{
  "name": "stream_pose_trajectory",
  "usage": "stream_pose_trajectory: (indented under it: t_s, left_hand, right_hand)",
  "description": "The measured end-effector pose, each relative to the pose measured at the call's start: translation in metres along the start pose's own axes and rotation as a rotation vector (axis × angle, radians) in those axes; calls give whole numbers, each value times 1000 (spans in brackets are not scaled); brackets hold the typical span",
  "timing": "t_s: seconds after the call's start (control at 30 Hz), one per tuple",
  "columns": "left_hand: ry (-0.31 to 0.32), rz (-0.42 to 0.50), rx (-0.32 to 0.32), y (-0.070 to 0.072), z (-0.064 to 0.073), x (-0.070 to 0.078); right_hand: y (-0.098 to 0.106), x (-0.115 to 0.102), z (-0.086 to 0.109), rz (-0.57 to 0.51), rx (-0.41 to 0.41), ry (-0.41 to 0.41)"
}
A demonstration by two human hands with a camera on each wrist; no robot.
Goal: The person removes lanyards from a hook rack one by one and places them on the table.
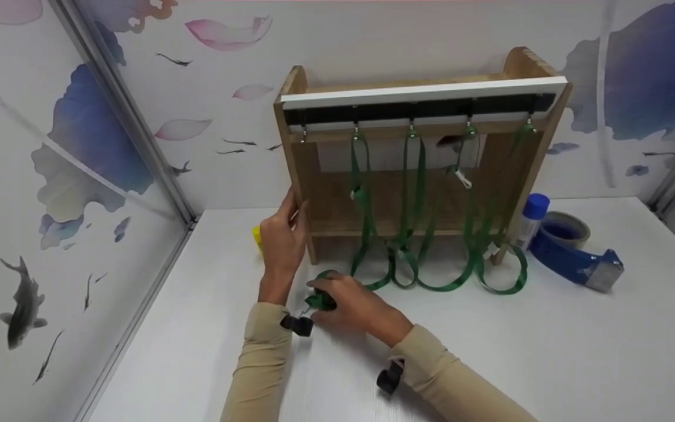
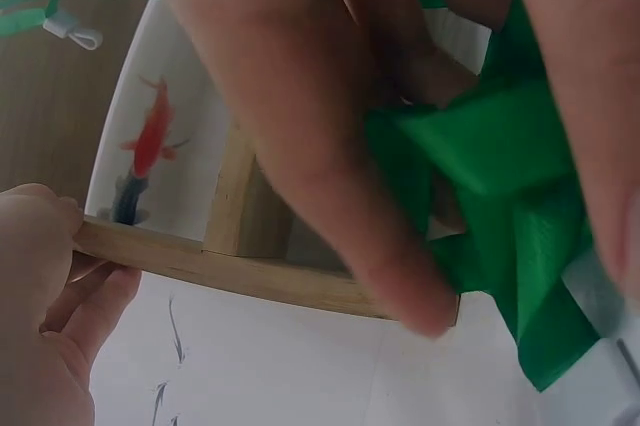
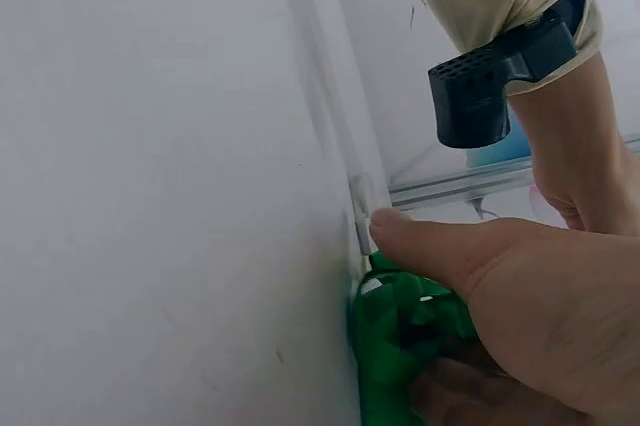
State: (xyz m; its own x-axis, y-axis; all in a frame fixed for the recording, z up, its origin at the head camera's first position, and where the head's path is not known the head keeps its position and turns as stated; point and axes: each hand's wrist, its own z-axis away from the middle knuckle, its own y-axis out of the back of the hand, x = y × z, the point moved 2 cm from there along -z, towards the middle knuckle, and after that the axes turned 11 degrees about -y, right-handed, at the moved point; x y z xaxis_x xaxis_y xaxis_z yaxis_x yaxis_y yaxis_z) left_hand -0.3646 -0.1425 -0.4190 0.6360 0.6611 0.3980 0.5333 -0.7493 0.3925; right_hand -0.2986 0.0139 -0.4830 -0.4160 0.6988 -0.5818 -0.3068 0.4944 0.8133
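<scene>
My left hand (image 1: 282, 243) grips the left side panel of a wooden rack (image 1: 396, 199), its fingers along the outer side. In the left wrist view that hand (image 2: 45, 296) holds the panel's edge. My right hand (image 1: 355, 305) holds a bunched green lanyard (image 1: 321, 300) low over the white table, just in front of the rack's left foot. The right wrist view shows the lanyard (image 3: 400, 326) folded between thumb and fingers, partly hidden by them. More green lanyards (image 1: 443, 287) hang from hooks on the black strip (image 1: 384, 111), their loops reaching the table.
Right of the rack stand a blue-capped glue stick (image 1: 531, 220) and a blue tape dispenser (image 1: 575, 258) with a tape roll. Something yellow (image 1: 257, 239) shows behind my left hand. Printed wall panels (image 1: 226, 170) close off the back and left of the white table (image 1: 578, 351).
</scene>
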Motion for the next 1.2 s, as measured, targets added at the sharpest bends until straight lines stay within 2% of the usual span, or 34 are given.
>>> stream_pose_trajectory:
  t_s: [0.2, 0.3, 0.4, 0.47, 0.53, 0.7, 0.8, 0.9, 1.2]
  left_hand:
    - [5, -1, -1, -1, 0, 0]
    - [9, 4, -2, 0, 0, 0]
    - [21, 13, -6, 0, 0, 0]
    - [31, 9, -8, 0, 0, 0]
    - [40, 1, -9, 1, 0, -1]
    - [49, -24, -15, 2, 1, -2]
    - [56, -24, -19, 2, 1, -2]
    - [63, -22, -22, 3, 1, -2]
    - [61, -24, -23, -2, -1, 2]
  right_hand:
    - [17, 1, 20, -6, -110, 56]
    - [28, 4, 30, -35, -109, 90]
    - [41, 10, 37, -66, -75, 102]
    - [52, 15, 39, -104, -2, 97]
    - [67, 19, 40, -151, 121, 73]
    - [106, 20, 37, -317, 554, 12]
    - [119, 14, 32, -374, 741, 3]
    - [124, 6, 26, -389, 824, -6]
    - [130, -12, 4, -414, 873, -117]
